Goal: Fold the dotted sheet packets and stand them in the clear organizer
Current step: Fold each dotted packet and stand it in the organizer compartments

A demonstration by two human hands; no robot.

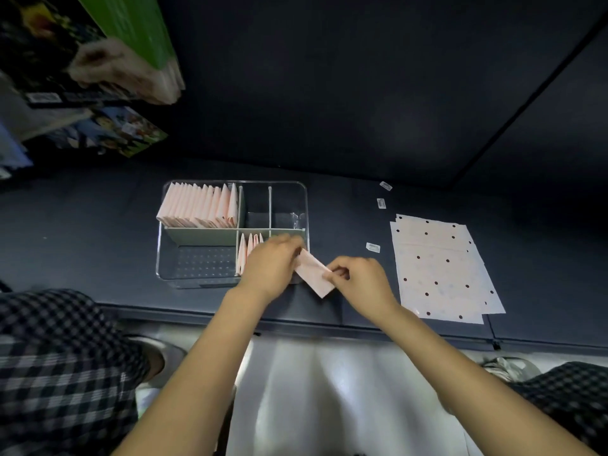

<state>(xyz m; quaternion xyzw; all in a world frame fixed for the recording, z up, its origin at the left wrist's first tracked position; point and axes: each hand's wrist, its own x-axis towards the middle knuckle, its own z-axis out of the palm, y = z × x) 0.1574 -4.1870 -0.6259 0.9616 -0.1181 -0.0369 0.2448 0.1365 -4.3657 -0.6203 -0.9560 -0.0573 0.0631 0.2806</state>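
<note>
A folded pale pink packet [312,273] is held between both hands just off the front right corner of the clear organizer [306,195]. My left hand [271,264] grips its left end, over the organizer's front right compartment. My right hand [360,279] pinches its right end. Several folded packets [202,205] stand in the back left compartment and a few more [248,246] in the front right one, partly hidden by my left hand. A stack of flat dotted sheet packets [441,268] lies to the right on the dark surface.
Three small white labels [372,247] lie on the dark surface between the organizer and the flat stack. Boxes and printed packages [98,133] sit at the far left. The surface's front edge [329,324] runs just below my hands, with checked trouser legs [59,373] under it.
</note>
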